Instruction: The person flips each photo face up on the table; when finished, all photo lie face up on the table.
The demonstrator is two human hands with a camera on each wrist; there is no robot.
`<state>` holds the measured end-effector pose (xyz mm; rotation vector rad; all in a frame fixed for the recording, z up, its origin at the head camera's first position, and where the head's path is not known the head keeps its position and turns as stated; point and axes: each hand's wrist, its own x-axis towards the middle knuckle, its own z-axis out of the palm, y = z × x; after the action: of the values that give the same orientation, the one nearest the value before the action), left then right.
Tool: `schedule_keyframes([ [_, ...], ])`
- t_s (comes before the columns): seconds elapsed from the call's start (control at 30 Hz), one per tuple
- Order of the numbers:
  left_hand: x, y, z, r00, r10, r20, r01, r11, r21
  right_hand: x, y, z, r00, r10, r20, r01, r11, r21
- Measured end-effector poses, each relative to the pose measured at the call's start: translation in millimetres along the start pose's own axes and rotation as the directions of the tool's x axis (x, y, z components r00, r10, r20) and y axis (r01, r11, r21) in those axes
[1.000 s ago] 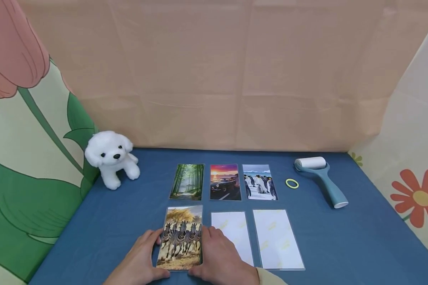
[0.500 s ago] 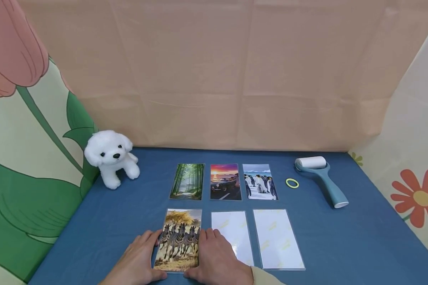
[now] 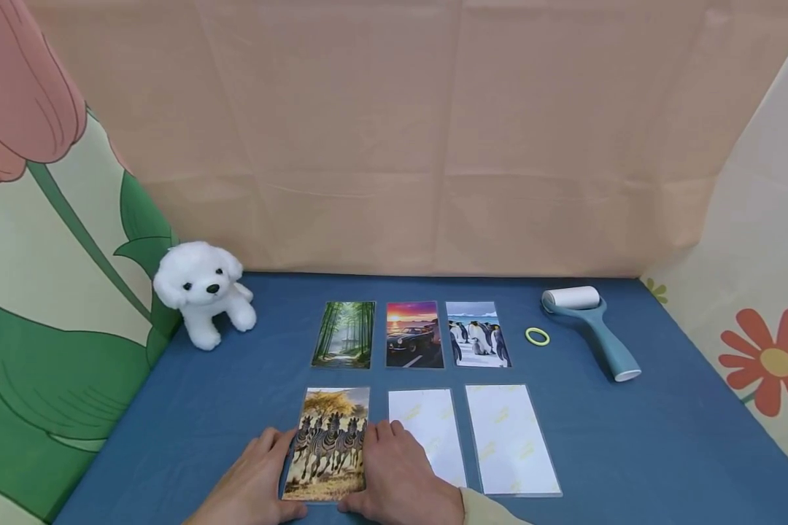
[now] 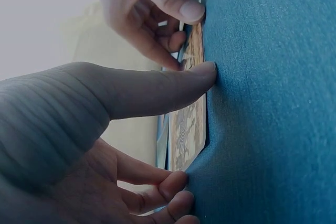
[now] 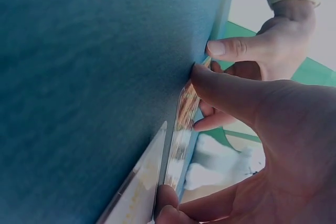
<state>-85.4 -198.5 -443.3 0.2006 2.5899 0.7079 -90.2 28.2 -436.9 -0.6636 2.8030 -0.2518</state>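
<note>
A laminated photo card with running zebras lies in the front row on the blue cloth. In the head view, my left hand holds it along its left side, and my right hand grips the right side. Both thumbs sit at the near edge, with the other fingers bent along the sides. From the left wrist, the left thumb shows at the card's rim near the cloth. In the right wrist view, the right thumb touches a corner of the card. Some fingertips are hidden.
Two white-backed cards lie right of the zebra card, one partly under my right hand. Behind stand a forest card, a car card and a penguin card. A plush dog, yellow-green ring and lint roller flank them.
The zebra card has shifted slightly toward me and to the left, with both hands moving along. Its far edge sits lower. The other cards and objects have stayed in place.
</note>
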Motion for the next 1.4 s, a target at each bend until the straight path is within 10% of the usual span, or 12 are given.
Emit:
schedule_keyframes([
  [0.53,0.3,29.0,5.0,0.996,-0.028,-0.081,0.026,0.999,-0.030,-11.8,12.8,-14.4,0.999,-0.016,-0.049,0.020,0.995,0.093],
  [0.77,8.4,57.8,8.5,0.977,0.087,-0.193,-0.095,0.995,-0.033,-23.7,37.0,-20.5,0.968,-0.088,-0.236,0.124,0.982,0.142],
  [1.0,17.0,80.6,19.4,0.962,0.209,-0.177,-0.204,0.978,0.047,-34.4,63.8,-16.7,0.960,-0.073,-0.272,0.111,0.986,0.127],
  [1.4,30.7,104.2,40.0,0.953,0.253,-0.165,-0.216,0.953,0.213,-61.9,106.9,-17.9,0.946,0.013,-0.323,0.015,0.996,0.083],
])
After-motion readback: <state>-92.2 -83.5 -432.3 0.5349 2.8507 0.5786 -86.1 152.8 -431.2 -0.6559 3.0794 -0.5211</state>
